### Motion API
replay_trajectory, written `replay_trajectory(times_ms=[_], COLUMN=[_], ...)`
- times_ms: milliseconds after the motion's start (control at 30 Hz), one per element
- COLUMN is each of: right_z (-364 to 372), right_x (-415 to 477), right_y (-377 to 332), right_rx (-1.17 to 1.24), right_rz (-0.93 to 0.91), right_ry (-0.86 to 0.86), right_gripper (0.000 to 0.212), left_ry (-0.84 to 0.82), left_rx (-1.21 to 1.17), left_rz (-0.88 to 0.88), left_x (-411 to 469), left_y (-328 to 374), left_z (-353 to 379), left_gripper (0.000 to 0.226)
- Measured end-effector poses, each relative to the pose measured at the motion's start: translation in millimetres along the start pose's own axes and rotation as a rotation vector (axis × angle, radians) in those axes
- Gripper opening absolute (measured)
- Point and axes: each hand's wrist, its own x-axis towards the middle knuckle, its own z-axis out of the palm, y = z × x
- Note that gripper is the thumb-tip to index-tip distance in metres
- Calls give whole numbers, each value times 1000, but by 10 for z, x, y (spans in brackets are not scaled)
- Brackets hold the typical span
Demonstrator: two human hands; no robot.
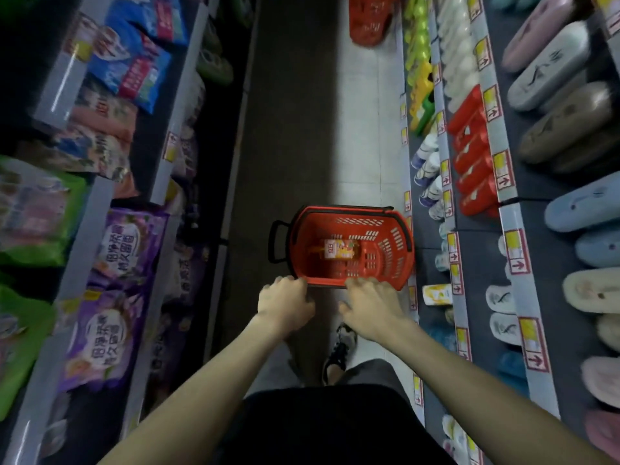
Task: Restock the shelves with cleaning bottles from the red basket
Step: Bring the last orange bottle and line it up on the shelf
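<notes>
Both grips rest on the near rim of the red basket [349,245]: the left hand [285,300] curls its fingers over the edge, closed on it, while the right hand [370,305] lies with fingers spread, and whether it clasps the rim cannot be told. The basket sits on the floor [362,129] of the aisle, beside the right-hand shelves [453,250]. Inside it lies one orange bottle [339,250] on its side; the label is too blurred to read. A second red basket [369,18] farther up the aisle is cut off by the top edge. The left shelves carry blurred detergent bags [110,280].
</notes>
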Motion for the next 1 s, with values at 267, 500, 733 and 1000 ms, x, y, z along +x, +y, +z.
replay_trajectory(times_ms=[267,500,733,1000], right_z=[115,73,120,703], right_x=[1147,1974,2626,3396], right_y=[26,62,270,763], right_rx=[2,129,66,68], right_rz=[42,189,222,229], right_ry=[-137,-248,-254,-278], right_gripper=[42,43,41,41], left_ry=[-139,-265,-330,-352], left_rx=[6,-44,-21,-34], left_rz=[66,69,60,33], left_x=[1194,2020,2647,3561], left_y=[-202,-357,-387,-131], left_z=[-126,-378,-291,218], left_gripper=[41,39,49,58])
